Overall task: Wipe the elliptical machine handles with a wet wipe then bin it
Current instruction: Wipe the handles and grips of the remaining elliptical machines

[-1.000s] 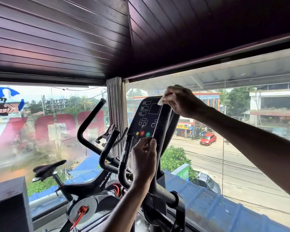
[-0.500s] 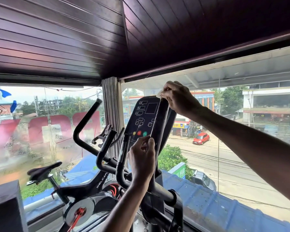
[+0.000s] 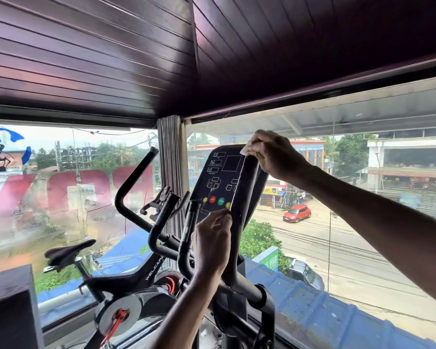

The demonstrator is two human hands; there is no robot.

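I see almost nothing of the floor. At my 12 o'clock stands the elliptical machine (image 3: 235,314), at 10 o'clock the exercise bike (image 3: 126,280), at 8 o'clock a dark box (image 3: 8,311).

An upstairs gym: an elliptical's console (image 3: 219,172) just behind the gripped handle (image 3: 246,197), a spin bike (image 3: 134,278) left of it, the street (image 3: 337,248) below.
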